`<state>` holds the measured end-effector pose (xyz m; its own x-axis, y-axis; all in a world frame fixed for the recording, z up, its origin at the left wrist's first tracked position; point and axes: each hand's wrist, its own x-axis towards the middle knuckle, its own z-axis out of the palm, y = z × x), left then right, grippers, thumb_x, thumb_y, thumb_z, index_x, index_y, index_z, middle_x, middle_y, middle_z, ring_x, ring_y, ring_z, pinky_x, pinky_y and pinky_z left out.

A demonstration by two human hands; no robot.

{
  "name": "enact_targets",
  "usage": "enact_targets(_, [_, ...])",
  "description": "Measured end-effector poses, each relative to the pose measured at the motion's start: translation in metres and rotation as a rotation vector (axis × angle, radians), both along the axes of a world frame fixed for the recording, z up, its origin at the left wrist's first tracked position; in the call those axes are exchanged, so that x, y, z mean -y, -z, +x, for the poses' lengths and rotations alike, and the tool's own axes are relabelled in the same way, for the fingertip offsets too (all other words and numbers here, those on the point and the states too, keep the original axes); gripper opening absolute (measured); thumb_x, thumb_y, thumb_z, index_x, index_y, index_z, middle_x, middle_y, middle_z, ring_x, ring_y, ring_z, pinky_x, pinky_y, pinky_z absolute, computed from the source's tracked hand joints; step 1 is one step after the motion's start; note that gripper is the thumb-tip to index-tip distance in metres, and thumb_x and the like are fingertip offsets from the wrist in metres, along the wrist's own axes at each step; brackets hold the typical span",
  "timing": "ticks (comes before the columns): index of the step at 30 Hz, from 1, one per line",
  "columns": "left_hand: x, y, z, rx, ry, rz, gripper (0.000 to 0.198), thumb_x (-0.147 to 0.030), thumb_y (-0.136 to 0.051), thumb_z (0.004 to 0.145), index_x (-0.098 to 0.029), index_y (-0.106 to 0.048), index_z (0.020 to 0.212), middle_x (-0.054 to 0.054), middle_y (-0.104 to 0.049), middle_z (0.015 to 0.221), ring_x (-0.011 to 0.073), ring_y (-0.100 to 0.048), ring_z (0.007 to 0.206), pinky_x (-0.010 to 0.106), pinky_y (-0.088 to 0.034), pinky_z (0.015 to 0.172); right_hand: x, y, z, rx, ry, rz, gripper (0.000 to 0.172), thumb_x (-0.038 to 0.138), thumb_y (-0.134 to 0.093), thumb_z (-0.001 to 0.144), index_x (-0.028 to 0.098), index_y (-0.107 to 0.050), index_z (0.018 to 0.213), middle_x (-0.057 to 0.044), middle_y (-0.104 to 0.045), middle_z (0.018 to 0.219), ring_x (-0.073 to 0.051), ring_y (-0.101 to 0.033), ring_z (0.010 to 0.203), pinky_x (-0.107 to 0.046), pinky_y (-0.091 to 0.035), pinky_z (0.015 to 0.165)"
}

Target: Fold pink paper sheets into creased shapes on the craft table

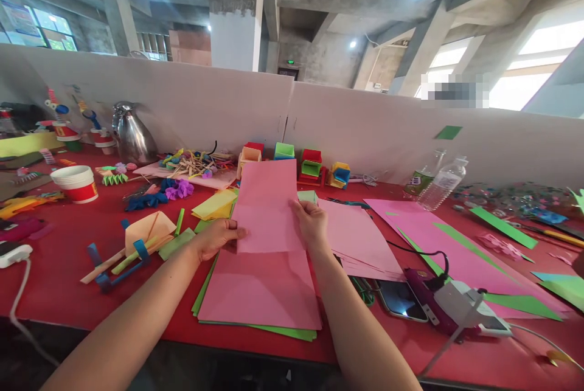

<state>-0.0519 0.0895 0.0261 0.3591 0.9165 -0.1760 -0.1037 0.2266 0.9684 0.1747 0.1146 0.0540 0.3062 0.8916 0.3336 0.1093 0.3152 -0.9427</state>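
Note:
A pink sheet of paper (267, 208) is held up between my two hands, with a faint crease across it. My left hand (218, 238) pinches its lower left edge, thumb in front. On the opposite edge, my right hand (311, 221) grips it the same way, a little higher. Beneath lies a stack of pink paper (260, 300) with green sheets (292, 333) showing under it, near the table's front edge. More pink sheets (360, 236) rest just right of my right hand.
Left are a paper cup (75, 183), a steel jug (133, 135) and a folded paper piece with strips (148, 230). Small coloured paper boxes (311, 165) stand behind. To the right lie a phone (401, 300), a power strip (426, 303) with cables and plastic bottles (444, 181).

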Motion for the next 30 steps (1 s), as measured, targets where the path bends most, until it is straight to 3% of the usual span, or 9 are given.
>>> enact_targets(5, [-0.003, -0.004, -0.015, 0.012, -0.036, 0.009, 0.031, -0.038, -0.075, 0.059, -0.012, -0.065, 0.073, 0.011, -0.069, 0.075, 0.0173, -0.064, 0.064, 0.025, -0.047, 0.058, -0.004, -0.007, 0.024, -0.055, 0.082, 0.051, 0.038, 0.051, -0.062, 0.060, 0.014, -0.062, 0.067, 0.002, -0.055, 0.058, -0.010, -0.044, 0.053, -0.023, -0.036, 0.052])
enact_targets(9, [0.001, 0.000, 0.002, 0.138, 0.008, 0.053, 0.042, -0.049, -0.071, 0.060, -0.014, -0.064, 0.081, 0.009, -0.068, 0.081, 0.0174, -0.064, 0.070, 0.028, -0.049, 0.065, -0.002, -0.003, 0.013, -0.036, 0.062, 0.051, 0.037, 0.049, -0.063, 0.060, 0.013, -0.063, 0.066, 0.001, -0.055, 0.057, -0.010, -0.044, 0.054, -0.023, -0.037, 0.053])
enact_targets(13, [0.003, 0.004, 0.013, 0.108, 0.033, 0.050, 0.028, -0.037, -0.075, 0.058, -0.013, -0.062, 0.068, 0.004, -0.066, 0.066, 0.0129, -0.061, 0.058, 0.021, -0.047, 0.055, 0.001, 0.001, -0.003, 0.005, 0.040, 0.040, 0.034, 0.047, -0.064, 0.061, 0.013, -0.064, 0.065, 0.001, -0.054, 0.056, -0.010, -0.043, 0.053, -0.022, -0.035, 0.050])
enact_targets(18, [0.000, 0.001, -0.003, 0.023, 0.036, -0.014, 0.025, -0.029, -0.076, 0.058, -0.012, -0.063, 0.071, 0.009, -0.069, 0.070, 0.0177, -0.065, 0.062, 0.022, -0.047, 0.053, -0.005, -0.001, 0.019, -0.003, 0.108, 0.063, 0.037, 0.049, -0.063, 0.061, 0.013, -0.063, 0.067, 0.001, -0.055, 0.058, -0.010, -0.044, 0.055, -0.022, -0.036, 0.052])
enact_targets(21, [0.000, -0.001, -0.007, 0.066, 0.003, -0.013, 0.032, -0.038, -0.072, 0.063, -0.012, -0.064, 0.081, 0.013, -0.069, 0.084, 0.0190, -0.066, 0.072, 0.024, -0.049, 0.060, -0.008, -0.003, 0.028, -0.004, 0.132, 0.075, 0.038, 0.051, -0.061, 0.062, 0.013, -0.062, 0.068, 0.001, -0.055, 0.059, -0.010, -0.044, 0.055, -0.023, -0.036, 0.053])
enact_targets(24, [0.002, 0.001, 0.002, 0.130, 0.031, 0.002, 0.043, -0.050, -0.068, 0.063, -0.013, -0.063, 0.083, 0.013, -0.069, 0.085, 0.0219, -0.066, 0.076, 0.028, -0.050, 0.064, -0.005, -0.001, 0.018, 0.014, 0.105, 0.065, 0.038, 0.052, -0.060, 0.062, 0.014, -0.063, 0.067, 0.001, -0.055, 0.058, -0.011, -0.045, 0.055, -0.023, -0.037, 0.052])
enact_targets(30, [0.004, 0.005, 0.013, 0.027, 0.087, 0.027, 0.028, -0.031, -0.076, 0.057, -0.012, -0.064, 0.073, 0.008, -0.069, 0.071, 0.0183, -0.065, 0.065, 0.022, -0.048, 0.053, 0.001, 0.001, -0.004, 0.043, 0.062, 0.019, 0.035, 0.048, -0.061, 0.062, 0.014, -0.064, 0.066, 0.001, -0.055, 0.056, -0.010, -0.043, 0.052, -0.022, -0.035, 0.048])
